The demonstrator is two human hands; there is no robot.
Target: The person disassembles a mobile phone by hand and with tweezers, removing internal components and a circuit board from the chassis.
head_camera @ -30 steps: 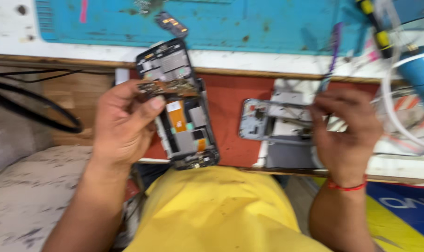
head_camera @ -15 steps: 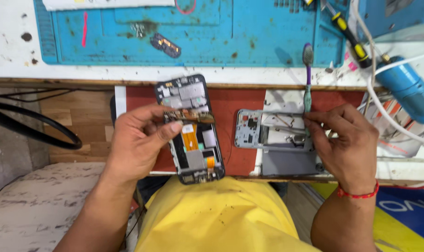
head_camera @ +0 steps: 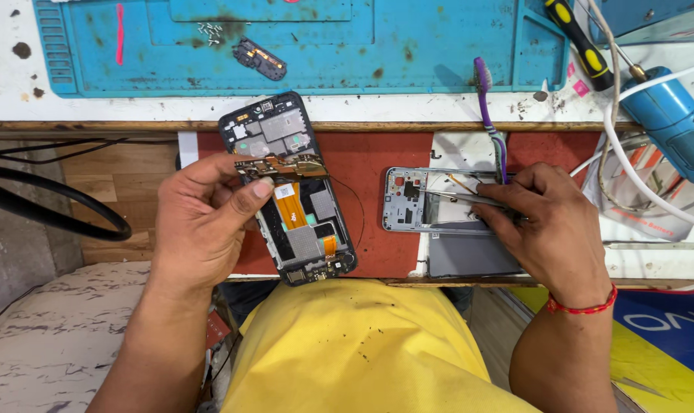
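The opened phone shows matt black plastic, dull grey metal shields and a glossy orange ribbon strip. The phone frame looks like pale, satin-finished metal. The tweezers are thin bright metal. The toothbrush is smooth purple plastic. The mat is matt blue rubber, stained. The worktop is white, scuffed and spotted, with a bare wood edge.

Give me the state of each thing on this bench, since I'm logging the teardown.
Opened phone: back off, boards and orange flex exposed, lying flat.
Circuit board: pinched by left hand, lifted over the phone.
Grey frame: separate, flat on the red mat.
Tweezers: gripped in right hand, tips at the frame.
Purple toothbrush: lying unused.
Screwdriver: lying unused.
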